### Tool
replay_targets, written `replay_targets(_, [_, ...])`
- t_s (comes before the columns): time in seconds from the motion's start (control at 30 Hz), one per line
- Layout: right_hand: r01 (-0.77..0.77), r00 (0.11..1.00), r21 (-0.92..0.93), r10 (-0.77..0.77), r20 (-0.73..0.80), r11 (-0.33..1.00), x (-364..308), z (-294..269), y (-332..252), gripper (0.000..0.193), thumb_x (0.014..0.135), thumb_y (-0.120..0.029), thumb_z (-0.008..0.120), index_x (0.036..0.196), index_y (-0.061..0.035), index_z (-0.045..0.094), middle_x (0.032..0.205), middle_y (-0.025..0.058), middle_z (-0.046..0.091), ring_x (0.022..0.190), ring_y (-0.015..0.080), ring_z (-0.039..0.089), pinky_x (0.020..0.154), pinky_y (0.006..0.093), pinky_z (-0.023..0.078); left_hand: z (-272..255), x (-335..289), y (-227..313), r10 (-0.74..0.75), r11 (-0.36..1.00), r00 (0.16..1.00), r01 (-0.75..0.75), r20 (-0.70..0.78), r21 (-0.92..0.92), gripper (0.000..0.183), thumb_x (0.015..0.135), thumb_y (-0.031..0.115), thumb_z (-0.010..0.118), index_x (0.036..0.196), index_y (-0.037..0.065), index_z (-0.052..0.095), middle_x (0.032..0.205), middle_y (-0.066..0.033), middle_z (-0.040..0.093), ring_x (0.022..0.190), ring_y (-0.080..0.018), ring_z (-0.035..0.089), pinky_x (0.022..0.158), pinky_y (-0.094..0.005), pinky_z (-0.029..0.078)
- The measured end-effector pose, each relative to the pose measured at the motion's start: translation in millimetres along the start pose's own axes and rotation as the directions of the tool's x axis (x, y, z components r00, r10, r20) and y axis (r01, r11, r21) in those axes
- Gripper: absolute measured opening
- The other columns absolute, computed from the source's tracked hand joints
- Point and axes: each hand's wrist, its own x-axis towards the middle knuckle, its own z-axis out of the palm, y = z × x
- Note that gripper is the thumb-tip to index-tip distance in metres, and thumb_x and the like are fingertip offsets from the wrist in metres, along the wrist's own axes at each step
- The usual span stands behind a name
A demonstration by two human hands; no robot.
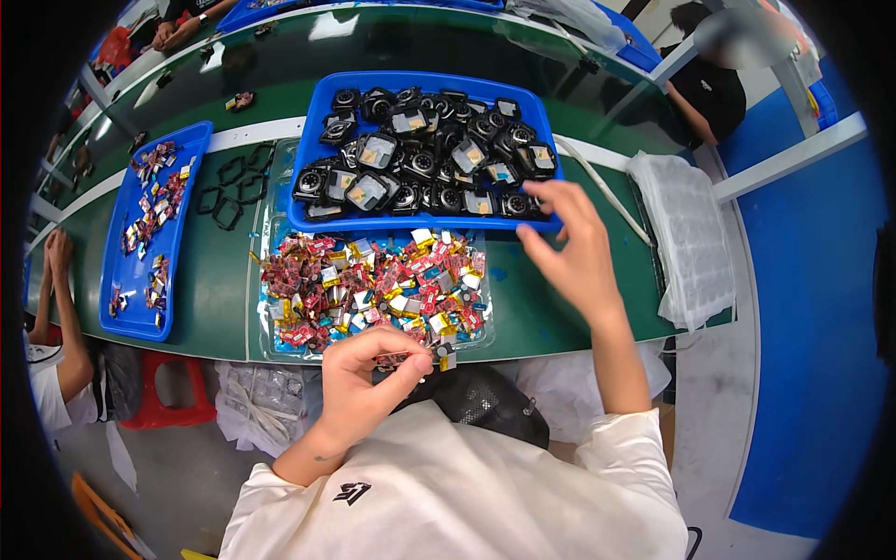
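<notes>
My left hand (pixel 369 378) is closed in a pinch at the near edge of the bench. Between thumb and fingers sits a small electronic part (pixel 445 356) with a dark round piece and a pale and yellow end; the fingers partly hide it. Just beyond lies a heap of small red circuit boards (pixel 373 285) with yellow, white and blue bits, in a clear plastic tray (pixel 485 327). My right hand (pixel 577 247), fingers apart and holding nothing, hovers by the right front corner of a blue tray (pixel 420 222). That tray is full of black smartwatch cases (pixel 377 151).
Left of the heap stand a narrow blue tray (pixel 126 289) with similar parts and several black frames (pixel 227 213). White plastic trays (pixel 686 233) are stacked at the right, beside a pale cable (pixel 602 182). A red stool (pixel 173 401) is below left. Other people sit around the bench.
</notes>
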Motion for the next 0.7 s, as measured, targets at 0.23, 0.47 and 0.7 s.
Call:
replay_targets(0.23, [0.020,0.998,-0.298,-0.038,-0.055,0.954,56.8,-2.8,91.8,0.032,0.081,-0.018,0.066,0.109,-0.0045,0.062,0.123,0.0175,0.054,0.115,0.0347,0.047,0.099,0.0407,0.037,6.3,3.3,6.1,0.112,0.989,0.991,-0.119,0.079,0.090,0.003,0.077,0.000,0.069,0.080,0.000,0.067,0.078,-0.0069,0.066,0.074,-0.0099,0.060,0.065,-0.0219,0.046])
replay_targets(0.47, [-0.161,0.982,0.162,0.175,-0.077,0.974,42.1,1.5,75.7,0.024,0.073,-0.014,0.074,0.081,-0.0045,0.054,0.115,0.0147,0.061,0.100,0.0240,0.056,0.087,0.0356,0.043,4.0,4.2,1.9,0.089,0.992,0.993,-0.095,0.082,0.085,0.003,0.078,0.001,0.070,0.080,0.001,0.068,0.097,-0.0085,0.063,0.081,-0.0109,0.060,0.066,-0.0221,0.047])
replay_targets(0.7, [-0.256,0.962,0.712,0.246,0.119,0.654,-29.4,21.4,-26.4,0.031,0.083,0.004,0.063,0.113,0.0004,0.057,0.090,0.0024,0.061,0.077,0.0050,0.056,0.067,0.0188,0.046,6.2,14.2,-0.7,0.133,0.975,0.990,-0.140,0.047,0.175,0.006,0.075,0.003,0.072,0.080,0.003,0.068,0.106,-0.0102,0.062,0.092,-0.0148,0.060,0.073,-0.0250,0.048])
